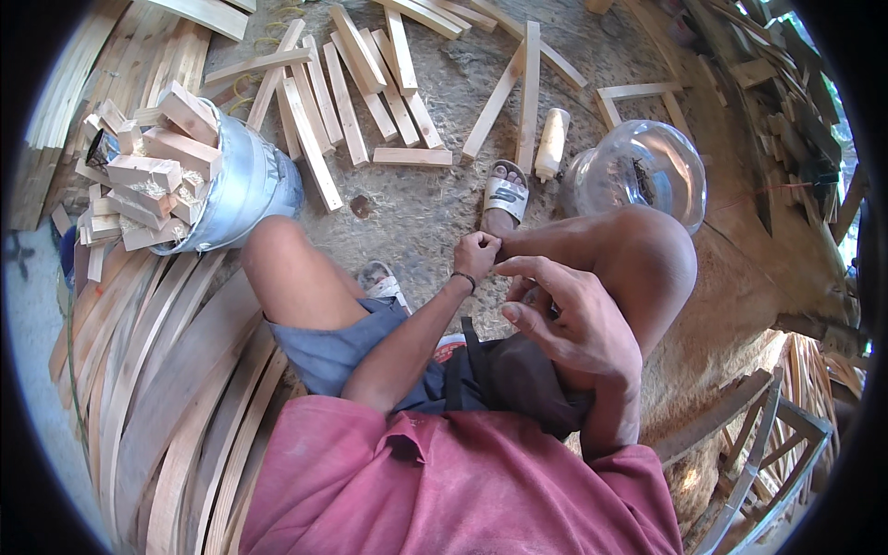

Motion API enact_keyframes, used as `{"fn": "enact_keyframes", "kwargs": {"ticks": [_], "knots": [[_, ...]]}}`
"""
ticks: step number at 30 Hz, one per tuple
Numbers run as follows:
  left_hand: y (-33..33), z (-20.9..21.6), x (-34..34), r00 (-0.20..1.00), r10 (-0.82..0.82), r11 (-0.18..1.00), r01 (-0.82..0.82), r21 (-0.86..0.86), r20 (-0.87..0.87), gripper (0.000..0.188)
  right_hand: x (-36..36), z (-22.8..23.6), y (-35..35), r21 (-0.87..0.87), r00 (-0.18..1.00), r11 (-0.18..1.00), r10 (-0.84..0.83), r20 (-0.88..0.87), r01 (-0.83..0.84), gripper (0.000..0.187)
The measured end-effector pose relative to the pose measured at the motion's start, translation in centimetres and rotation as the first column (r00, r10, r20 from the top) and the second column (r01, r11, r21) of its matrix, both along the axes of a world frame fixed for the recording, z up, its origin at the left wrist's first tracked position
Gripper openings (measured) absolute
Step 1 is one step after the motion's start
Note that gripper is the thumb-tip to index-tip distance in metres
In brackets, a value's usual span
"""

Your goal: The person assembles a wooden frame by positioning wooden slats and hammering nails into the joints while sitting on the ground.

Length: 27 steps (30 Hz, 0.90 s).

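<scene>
My left hand (475, 255), with a dark band at the wrist, is closed against the lower part of my right leg (555, 239), near the ankle. What its fingers hold, if anything, is hidden. Closer to my body, my right hand (566, 310) hovers over the bent right leg, its thumb and forefinger apart and the fingers loosely curved, with nothing visible in it. Beyond the hands, a white sandal (505, 198) is on one foot. A second sandal (388, 289) shows partly behind my left leg (301, 277).
A metal bucket (254, 190) heaped with wood offcuts (148, 176) stands at left, above long planks (185, 398). Wooden battens (347, 102) lie scattered on the dusty floor ahead. A cream bottle (552, 143) and a clear plastic container (647, 171) are at right, near a frame (758, 462).
</scene>
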<state>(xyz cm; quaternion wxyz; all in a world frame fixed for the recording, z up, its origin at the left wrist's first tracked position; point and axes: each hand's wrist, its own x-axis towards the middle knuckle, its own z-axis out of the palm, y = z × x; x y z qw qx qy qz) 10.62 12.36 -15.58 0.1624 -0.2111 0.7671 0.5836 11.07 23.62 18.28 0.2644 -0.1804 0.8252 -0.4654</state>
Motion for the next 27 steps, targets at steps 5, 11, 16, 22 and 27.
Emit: {"fn": "enact_keyframes", "kwargs": {"ticks": [5, 11, 16, 22, 27], "knots": [[0.0, -0.7, 0.6, 0.999, -0.038, 0.972, 0.036, 0.233, 0.004, 0.023, -0.1, -0.3, 0.0, 0.008, 0.998, 0.999, 0.051, -0.027, -0.05, 0.034], [0.1, -1.6, -0.6, 0.999, -0.018, 0.879, 0.0, 0.476, 0.034, 0.026, -0.1, -0.2, -0.5, 0.022, 0.991, 0.994, 0.113, -0.067, -0.111, 0.034], [0.4, -3.7, -0.2, 0.998, 0.057, 0.99, -0.053, 0.132, -0.026, 0.03, 0.1, -0.5, -0.6, 0.072, 0.989, 0.991, 0.119, -0.083, -0.113, 0.035], [0.7, -1.5, -0.6, 0.999, 0.035, 0.997, -0.036, -0.061, -0.033, 0.029, 0.0, -0.8, -0.2, 0.149, 0.991, 0.984, 0.106, -0.082, -0.093, 0.035], [-0.2, -0.4, -0.9, 0.999, -0.045, 0.998, 0.045, 0.042, 0.004, 0.025, 0.3, -1.4, -0.2, 0.174, 0.989, 0.982, 0.095, -0.115, -0.074, 0.035]]}}
